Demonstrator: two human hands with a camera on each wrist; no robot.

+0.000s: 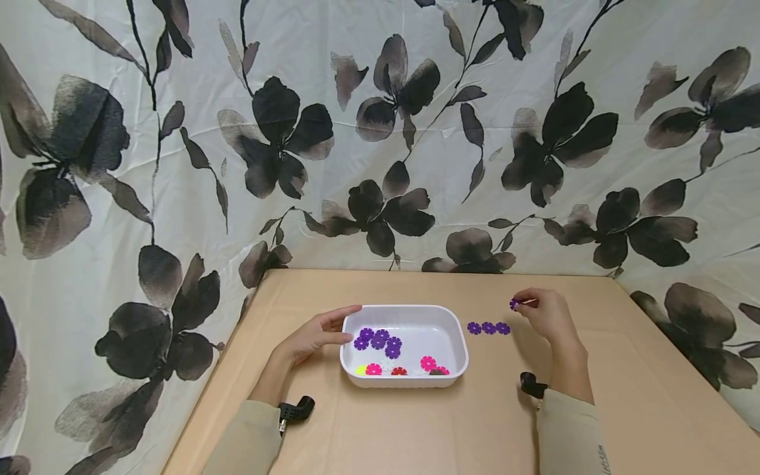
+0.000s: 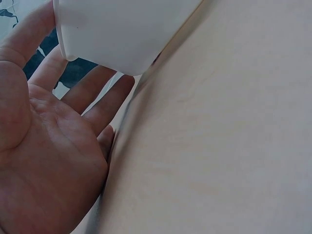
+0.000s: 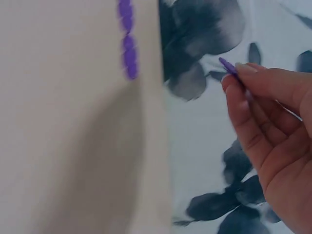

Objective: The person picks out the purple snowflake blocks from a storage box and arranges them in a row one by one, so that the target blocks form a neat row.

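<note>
My left hand (image 1: 316, 336) holds the left end of a white plastic tray (image 1: 415, 319), with thumb and index finger at the rim. In the left wrist view, the other fingers (image 2: 105, 100) reach along the tray's outer wall (image 2: 117, 34). Between right thumb and fingertips, my right hand (image 1: 547, 315) pinches a small purple flower-shaped disc (image 3: 228, 66), raised above the table. To its left, 3 similar purple discs (image 1: 489, 328) lie in a row. Inside the tray are several purple discs (image 1: 380, 339), plus pink (image 1: 428, 363), red (image 1: 399, 371) and yellow ones (image 1: 361, 371).
A light wood-coloured table (image 1: 415, 429) lies beneath everything. Behind it hangs a white cloth (image 1: 475, 198) with dark printed flowers. Black wrist-worn devices (image 1: 297, 410) sit at both sleeves' cuffs.
</note>
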